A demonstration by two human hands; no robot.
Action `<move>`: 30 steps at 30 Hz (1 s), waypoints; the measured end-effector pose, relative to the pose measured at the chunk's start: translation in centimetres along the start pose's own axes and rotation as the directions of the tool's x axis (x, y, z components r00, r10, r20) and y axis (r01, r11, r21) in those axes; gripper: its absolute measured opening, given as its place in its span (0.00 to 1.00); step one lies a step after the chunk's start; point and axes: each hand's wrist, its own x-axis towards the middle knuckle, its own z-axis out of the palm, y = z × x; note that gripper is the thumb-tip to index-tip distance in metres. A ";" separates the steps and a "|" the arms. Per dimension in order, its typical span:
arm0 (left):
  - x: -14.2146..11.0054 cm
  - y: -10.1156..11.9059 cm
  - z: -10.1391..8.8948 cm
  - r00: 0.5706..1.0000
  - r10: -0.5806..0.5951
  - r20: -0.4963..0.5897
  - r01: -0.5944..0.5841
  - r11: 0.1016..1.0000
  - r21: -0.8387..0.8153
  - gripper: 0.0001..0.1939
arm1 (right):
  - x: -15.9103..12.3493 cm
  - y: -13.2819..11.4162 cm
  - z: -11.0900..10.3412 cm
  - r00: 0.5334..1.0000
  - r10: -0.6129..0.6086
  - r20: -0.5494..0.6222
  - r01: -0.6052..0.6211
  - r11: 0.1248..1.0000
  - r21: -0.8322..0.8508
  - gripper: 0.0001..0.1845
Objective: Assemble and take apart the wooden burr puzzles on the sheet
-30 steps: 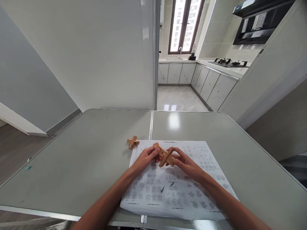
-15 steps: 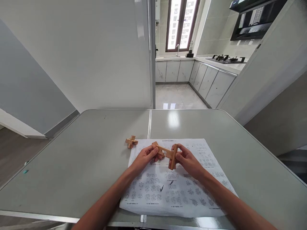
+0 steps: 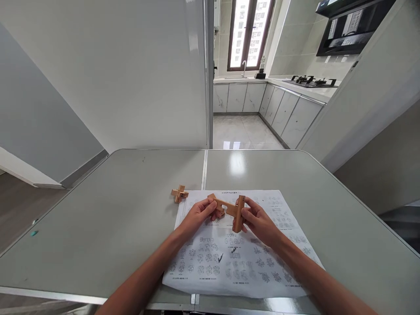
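Observation:
Above a printed sheet, my left hand (image 3: 199,214) pinches a notched wooden puzzle bar (image 3: 230,209) at its left end. Another wooden piece shows behind those fingers, partly hidden. My right hand (image 3: 262,223) grips an upright wooden puzzle piece (image 3: 239,215) between thumb and fingers. The notched bar reaches across to this upright piece and meets it; whether the two interlock, I cannot tell. To the left of my left hand, an assembled cross-shaped wooden puzzle (image 3: 179,194) lies at the sheet's upper left corner.
The paper sheet (image 3: 249,271) carries rows of small diagrams and a few dark pen marks. It lies on a grey-green table (image 3: 98,227) with a metal seam down the middle. A small teal bit (image 3: 34,233) sits near the left edge. Beyond is a kitchen.
My right hand has shifted very slightly to the right with the upright piece, which now stands a little straighter. My left hand keeps its grip in nearly the same place.

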 end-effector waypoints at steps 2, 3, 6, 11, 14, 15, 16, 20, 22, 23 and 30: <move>0.1 -0.1 -0.1 0.999 0.001 -0.043 -0.002 0.999 -0.036 0.21 | 0.0 -0.2 -0.2 1.000 0.006 0.006 -0.006 0.999 0.049 0.26; 0.1 -0.1 -0.3 0.997 0.000 -0.075 -0.005 0.998 -0.056 0.22 | -0.1 -0.4 -0.3 1.000 0.001 0.006 -0.001 0.997 0.073 0.27; 0.1 0.2 -0.7 0.983 0.014 -0.181 -0.023 0.999 -0.043 0.21 | 0.0 -1.2 -0.6 0.997 -0.042 -0.058 0.046 0.996 0.080 0.26; -0.2 0.9 -0.6 0.933 0.142 -0.329 -0.014 0.932 0.363 0.21 | 0.4 -1.5 -0.4 0.969 -0.095 -0.226 0.030 0.961 -0.274 0.26; -0.3 0.8 -0.3 0.907 0.228 -0.354 0.047 0.780 0.623 0.20 | 0.7 -0.4 -0.3 0.959 -0.159 -0.234 0.007 0.841 -0.541 0.29; -0.4 0.7 -0.2 0.907 0.240 -0.347 0.072 0.723 0.687 0.19 | 0.8 0.0 -0.3 0.957 -0.188 -0.221 0.013 0.788 -0.616 0.29; -0.4 0.6 -0.2 0.909 0.244 -0.338 0.097 0.665 0.740 0.19 | 0.8 0.5 -0.4 0.955 -0.216 -0.203 0.022 0.735 -0.677 0.30; -0.2 -0.1 -0.5 0.916 0.247 -0.316 0.180 0.451 0.874 0.17 | 1.2 1.8 -0.8 0.950 -0.276 -0.148 0.053 0.607 -0.793 0.30; -0.1 -0.4 -0.7 0.910 0.256 -0.325 0.220 0.366 0.904 0.17 | 1.3 2.0 -0.9 0.948 -0.285 -0.144 0.055 0.590 -0.805 0.30; 0.0 -0.6 -0.8 0.907 0.257 -0.334 0.244 0.326 0.913 0.17 | 1.3 2.0 -0.9 0.949 -0.283 -0.143 0.052 0.585 -0.809 0.30; 0.2 -0.7 -0.8 0.901 0.225 -0.370 0.341 0.158 0.927 0.18 | 1.3 1.7 -0.4 0.949 -0.282 -0.140 0.049 0.574 -0.817 0.26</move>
